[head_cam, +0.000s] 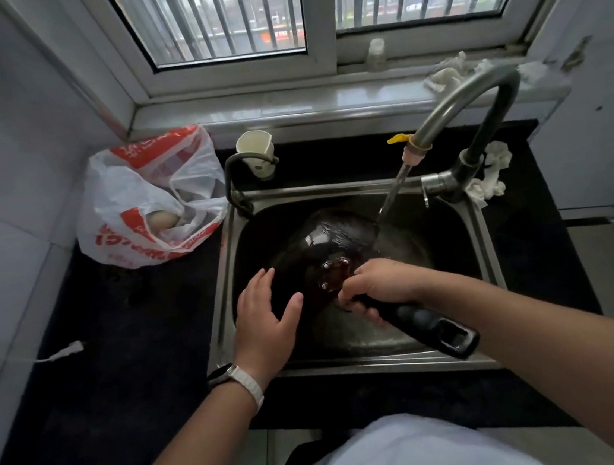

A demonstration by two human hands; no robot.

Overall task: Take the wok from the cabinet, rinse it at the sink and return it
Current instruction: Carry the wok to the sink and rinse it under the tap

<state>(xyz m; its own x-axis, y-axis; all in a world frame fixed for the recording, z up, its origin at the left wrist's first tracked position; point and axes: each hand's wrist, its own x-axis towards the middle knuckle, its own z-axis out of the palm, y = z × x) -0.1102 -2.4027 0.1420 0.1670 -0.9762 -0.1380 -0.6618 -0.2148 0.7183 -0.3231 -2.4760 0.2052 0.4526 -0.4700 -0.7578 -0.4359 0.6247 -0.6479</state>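
Wok (333, 236) sits tilted in sink (354, 366), water from tap (475, 101) hitting its far rim. R hand (377, 285) gripping the handle (427, 327) near the wok body; L hand (266, 319) open, fingers spread over wok's near-left side. Bag (145, 199) at bench's back-left corner.

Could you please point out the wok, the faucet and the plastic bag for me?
wok (331, 235), head view, on its wet dark bowl.
faucet (474, 93), head view, on the curved spout.
plastic bag (128, 189), head view, on its white side.
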